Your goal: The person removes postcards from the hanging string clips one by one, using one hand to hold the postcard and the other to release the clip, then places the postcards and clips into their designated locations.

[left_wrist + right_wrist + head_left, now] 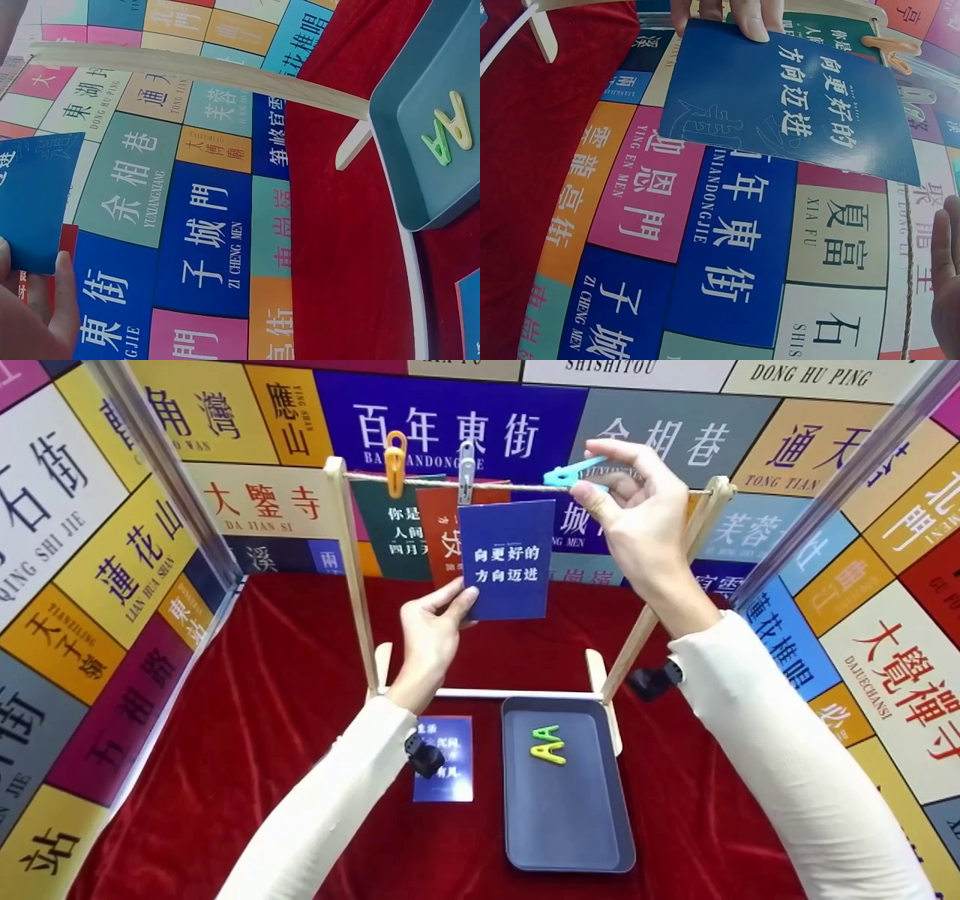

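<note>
My left hand [431,637] pinches a blue card [510,601] with white writing by its lower left corner. The card is upright, its top edge just under the rope [517,488]. My right hand [649,510] pinches a light blue clothespin [561,477] at the rope, right of the card's top. An orange clothespin [395,472] and a grey clothespin [465,472] sit on the rope further left. Below them hang a dark green card [375,521] and a red card [436,502], the red one partly hidden behind the blue card.
A wooden stand [351,562] carries the rope between its two posts. On the red cloth [292,660] lie a second blue card [444,790] and a dark grey tray [566,832]. The tray holds a green clothespin [546,733] and a yellow clothespin [548,752].
</note>
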Demonstrator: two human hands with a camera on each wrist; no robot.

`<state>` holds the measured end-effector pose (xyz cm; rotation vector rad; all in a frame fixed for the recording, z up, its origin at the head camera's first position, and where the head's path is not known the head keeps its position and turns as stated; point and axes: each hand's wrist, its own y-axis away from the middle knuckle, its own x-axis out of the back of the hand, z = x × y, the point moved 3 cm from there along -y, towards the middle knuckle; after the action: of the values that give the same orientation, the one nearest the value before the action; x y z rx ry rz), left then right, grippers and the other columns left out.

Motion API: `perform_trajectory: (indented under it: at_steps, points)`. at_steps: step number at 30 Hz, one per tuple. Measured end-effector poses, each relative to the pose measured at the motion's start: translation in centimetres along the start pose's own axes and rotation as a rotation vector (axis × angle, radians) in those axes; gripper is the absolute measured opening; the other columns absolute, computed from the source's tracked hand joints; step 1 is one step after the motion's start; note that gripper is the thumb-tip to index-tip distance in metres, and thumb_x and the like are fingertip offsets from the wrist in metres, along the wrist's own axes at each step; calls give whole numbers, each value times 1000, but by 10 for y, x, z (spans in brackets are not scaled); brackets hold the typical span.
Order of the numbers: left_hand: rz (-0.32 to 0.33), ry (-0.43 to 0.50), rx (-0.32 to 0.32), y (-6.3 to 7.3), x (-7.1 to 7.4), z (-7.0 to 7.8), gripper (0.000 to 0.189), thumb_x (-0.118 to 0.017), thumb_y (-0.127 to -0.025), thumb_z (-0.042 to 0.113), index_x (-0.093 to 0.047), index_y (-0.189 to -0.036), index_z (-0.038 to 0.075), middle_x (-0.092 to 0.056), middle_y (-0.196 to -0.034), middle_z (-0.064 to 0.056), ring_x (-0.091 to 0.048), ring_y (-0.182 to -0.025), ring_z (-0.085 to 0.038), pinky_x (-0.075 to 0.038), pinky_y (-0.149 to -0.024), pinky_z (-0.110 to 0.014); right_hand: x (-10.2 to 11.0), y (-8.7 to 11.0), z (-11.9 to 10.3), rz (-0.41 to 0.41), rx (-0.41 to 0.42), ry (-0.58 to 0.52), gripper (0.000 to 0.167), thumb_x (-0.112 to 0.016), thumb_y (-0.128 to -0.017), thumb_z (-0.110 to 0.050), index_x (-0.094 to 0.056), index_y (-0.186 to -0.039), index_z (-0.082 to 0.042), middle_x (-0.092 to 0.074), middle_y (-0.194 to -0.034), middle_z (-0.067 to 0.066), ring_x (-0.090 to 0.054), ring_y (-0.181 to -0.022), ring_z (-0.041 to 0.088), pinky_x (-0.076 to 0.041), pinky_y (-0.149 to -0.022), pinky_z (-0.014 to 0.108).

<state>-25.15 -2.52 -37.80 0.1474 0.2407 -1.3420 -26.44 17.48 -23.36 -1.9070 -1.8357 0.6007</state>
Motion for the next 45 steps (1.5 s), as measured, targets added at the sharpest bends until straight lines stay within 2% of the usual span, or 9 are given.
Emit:
perform_trajectory:
  at_steps: [6, 11, 16, 23, 29, 36, 40, 45]
  points:
    - [21, 11, -1, 3, 1, -2, 34, -72, -89, 0, -66, -123, -5, -69, -121, -23, -74, -90, -14, -64, -68, -26, 4, 6, 3, 40, -12, 5, 46, -76, -82, 7, -64, -126, 6, -70, -114, 11, -72, -90, 16, -60, -90, 25]
    - [12, 11, -13, 4, 1, -3, 33, -72, -89, 0, -67, -121, -6, -69, -119, -24, -75, -85, -13, -64, -68, -26, 7, 12, 7, 64, 9, 12, 48, -76, -81, 6, -64, -128, 5, -71, -115, 16, -73, -93, 15, -60, -91, 25]
    - [6, 5, -26, 7, 1, -3, 33, -72, -89, -1, -67, -121, -7, -70, -116, -25, -72, -79, -7, -64, -66, -26, 8, 16, 9, 87, 25, 7, 48, -76, -81, 8, -64, -127, 7, -73, -111, 8, -73, -90, 14, -60, -89, 24]
    - [15, -7, -40, 13, 5, -3, 33, -73, -88, -1, -68, -120, -7, -70, -115, -26, -71, -76, -4, -63, -65, -24, 9, 24, 9, 119, 13, -5, 46, -76, -80, 11, -66, -125, 6, -74, -109, 6, -72, -85, 14, -61, -87, 24]
    - [13, 9, -46, 17, 8, -3, 33, -73, -88, -2, -67, -120, -8, -70, -116, -26, -71, -77, -4, -63, -65, -24, 10, 31, 10, 127, 26, 2, 45, -76, -80, 10, -68, -123, 3, -74, -110, 10, -73, -85, 15, -61, -87, 25]
    - [15, 3, -46, 21, 11, -5, 34, -73, -88, -2, -67, -121, -7, -69, -118, -25, -72, -81, -5, -64, -67, -25, 13, 40, 15, 110, 43, 15, 44, -75, -80, 10, -69, -122, 3, -74, -109, 7, -73, -86, 15, -61, -88, 24]
    - [20, 4, -38, 24, 13, -6, 34, -73, -88, -1, -67, -121, -7, -68, -119, -25, -71, -81, -5, -64, -67, -25, 14, 45, 17, 113, 50, 29, 43, -76, -79, 10, -70, -121, 3, -74, -111, 12, -73, -86, 16, -61, -88, 24]
    - [22, 3, -45, 28, 16, -8, 34, -73, -88, -3, -66, -121, -9, -67, -120, -26, -72, -82, -6, -64, -65, -24, 14, 51, 19, 119, 56, 34, 43, -77, -79, 9, -69, -121, 5, -74, -111, 14, -73, -85, 15, -61, -84, 22]
